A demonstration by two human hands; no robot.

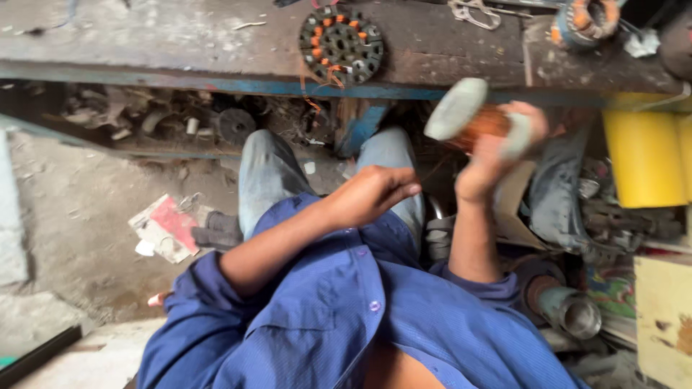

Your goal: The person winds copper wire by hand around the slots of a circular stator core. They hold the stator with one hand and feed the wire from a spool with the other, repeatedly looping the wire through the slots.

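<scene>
My right hand (pixel 497 155) is raised at the right and grips a spool of copper wire (pixel 472 119) with pale end flanges, tilted and blurred. In front of my chest my left hand (pixel 371 194) is loosely curled with nothing in it, its fingers pointing right toward the spool. I wear a blue shirt and grey trousers and sit before a worn workbench (pixel 180 43). A round black stator with copper-wound slots (pixel 341 45) lies on the bench edge, straight ahead of both hands.
Another wound coil part (pixel 585 20) rests on the bench at the far right, near a metal clip (pixel 476 13). Yellow rolls (pixel 645 155) stand at the right. Below them lies a metal cylinder (pixel 569 310). Scrap parts fill the shelf under the bench (pixel 180 122). Torn paper (pixel 166 227) lies on the dirt floor.
</scene>
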